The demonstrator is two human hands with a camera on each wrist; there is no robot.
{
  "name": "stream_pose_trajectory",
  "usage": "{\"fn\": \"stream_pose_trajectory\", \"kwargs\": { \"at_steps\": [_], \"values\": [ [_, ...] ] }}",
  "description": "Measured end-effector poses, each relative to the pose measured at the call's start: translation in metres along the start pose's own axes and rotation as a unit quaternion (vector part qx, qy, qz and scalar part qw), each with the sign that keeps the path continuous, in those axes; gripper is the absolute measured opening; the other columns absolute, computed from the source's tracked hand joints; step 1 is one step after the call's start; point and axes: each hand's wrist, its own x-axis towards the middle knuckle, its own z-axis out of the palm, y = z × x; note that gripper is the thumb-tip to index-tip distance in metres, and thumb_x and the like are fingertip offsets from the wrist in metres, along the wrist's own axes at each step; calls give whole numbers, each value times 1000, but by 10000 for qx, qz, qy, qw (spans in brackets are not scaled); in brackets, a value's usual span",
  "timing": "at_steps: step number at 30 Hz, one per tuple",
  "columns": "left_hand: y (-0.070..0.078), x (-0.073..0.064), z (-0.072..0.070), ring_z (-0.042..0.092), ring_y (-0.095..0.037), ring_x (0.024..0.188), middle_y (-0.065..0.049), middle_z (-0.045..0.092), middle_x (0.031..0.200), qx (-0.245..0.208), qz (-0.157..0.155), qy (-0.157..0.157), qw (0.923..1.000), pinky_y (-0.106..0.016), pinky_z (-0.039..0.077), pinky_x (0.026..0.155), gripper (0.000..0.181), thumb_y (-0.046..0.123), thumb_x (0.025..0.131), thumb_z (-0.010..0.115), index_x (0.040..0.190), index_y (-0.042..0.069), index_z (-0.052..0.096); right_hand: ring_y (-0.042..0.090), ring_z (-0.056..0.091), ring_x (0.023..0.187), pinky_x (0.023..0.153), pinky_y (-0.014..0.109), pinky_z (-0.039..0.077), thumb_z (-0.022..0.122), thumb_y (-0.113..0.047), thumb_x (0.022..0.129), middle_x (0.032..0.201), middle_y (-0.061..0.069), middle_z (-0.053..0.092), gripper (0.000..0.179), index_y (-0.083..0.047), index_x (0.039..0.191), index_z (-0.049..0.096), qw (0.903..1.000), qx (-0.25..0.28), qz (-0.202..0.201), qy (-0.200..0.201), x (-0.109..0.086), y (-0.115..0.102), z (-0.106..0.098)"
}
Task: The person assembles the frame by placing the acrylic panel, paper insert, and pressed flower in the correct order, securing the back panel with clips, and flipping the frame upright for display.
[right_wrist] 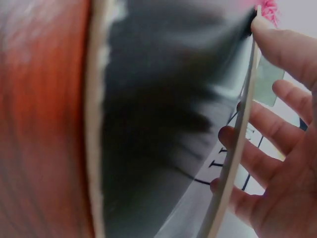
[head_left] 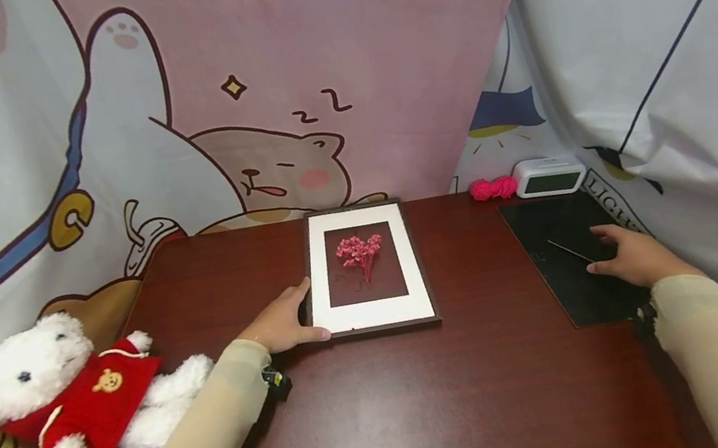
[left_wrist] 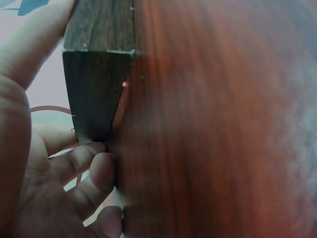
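A picture frame (head_left: 373, 314) with a white mat and a pink flower sprig (head_left: 360, 253) lies on the table. My left hand (head_left: 284, 322) grips its near left corner, thumb along the near edge, other fingers against the left side. The left wrist view shows the dark wooden frame end (left_wrist: 96, 84) beside the curled fingertips (left_wrist: 101, 171). My right hand (head_left: 639, 256) is over a glossy black board (head_left: 586, 301), fingers spread. Its thumb touches a thin pale-edged strip (head_left: 569, 250). In the right wrist view fingertips (right_wrist: 225, 136) meet that strip; how they bear on it is unclear.
A white plush bear (head_left: 10, 377) in a red top lies at the left edge. Pink yarn (head_left: 493, 189) and a white digital clock (head_left: 549, 177) stand at the back right. Printed cloth (head_left: 416, 50) hangs behind the brown table (head_left: 430, 408).
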Motion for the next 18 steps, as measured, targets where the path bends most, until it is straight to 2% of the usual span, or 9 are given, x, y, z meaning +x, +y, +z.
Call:
{"fn": "stream_pose_trajectory", "kwargs": {
  "at_steps": [3, 8, 18],
  "values": [
    [0, 0, 0, 33, -41, 156, -24, 25, 172, -8, -5, -2, 10000, -59, 33, 123, 130, 68, 79, 83, 170, 9, 12, 67, 42, 130, 104, 77, 37, 79, -28, 92, 146, 49, 39, 89, 11, 156, 30, 10000, 7, 72, 53, -3, 3, 2],
    [1, 0, 0, 34, -41, 155, -24, 25, 172, -26, -11, -2, 10000, -59, 34, 123, 130, 68, 79, 83, 171, 10, 12, 66, 44, 128, 102, 76, 38, 78, -25, 93, 145, 47, 42, 84, 9, 155, 33, 9998, 4, 122, 140, -6, 3, 5],
    [2, -2, -1, 35, -44, 154, -27, 26, 170, -100, 12, 52, 9999, -60, 33, 122, 128, 65, 80, 84, 170, 7, 13, 65, 50, 125, 98, 76, 41, 77, -27, 94, 142, 44, 48, 78, 3, 154, 38, 9992, 134, -129, 351, -12, -1, 8]
  ]
}}
